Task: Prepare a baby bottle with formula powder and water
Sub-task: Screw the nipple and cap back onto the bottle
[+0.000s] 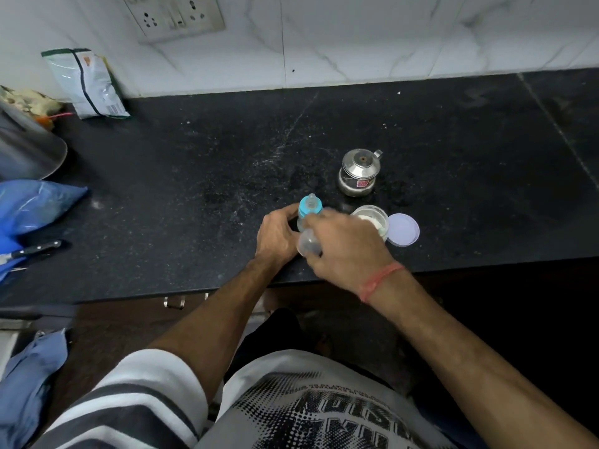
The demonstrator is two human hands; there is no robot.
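1. The baby bottle (309, 211) stands upright on the black tabletop (201, 176), near its front edge, with a blue collar and a clear teat on top.
2. The left hand (278, 236) wraps the bottle's body from the left, its fingers (285, 212) curled around the side just under the blue collar.
3. The right hand (348, 251) comes in from the right and holds a clear dome cap (309, 244) low in front of the bottle; its fingers are closed around the cap, thumb side toward the bottle. A red thread band (381, 281) circles the right wrist.
4. Just right of the bottle, partly hidden behind the right hand, sits an open clear jar (372, 218) with white powder inside.
5. The jar's pale round lid (403, 229) lies flat on the tabletop, touching or just beside the jar on its right.
6. Behind the jar stands a small steel pot (358, 173) with its lid on and a small handle at the rim.
7. Well apart at far left: a foil packet (86, 84) leaning on the marble wall, a steel vessel (26, 147), a blue plastic bag (29, 205) and a black-handled knife (32, 251).
8. A switch and socket plate (175, 16) is set in the wall above.
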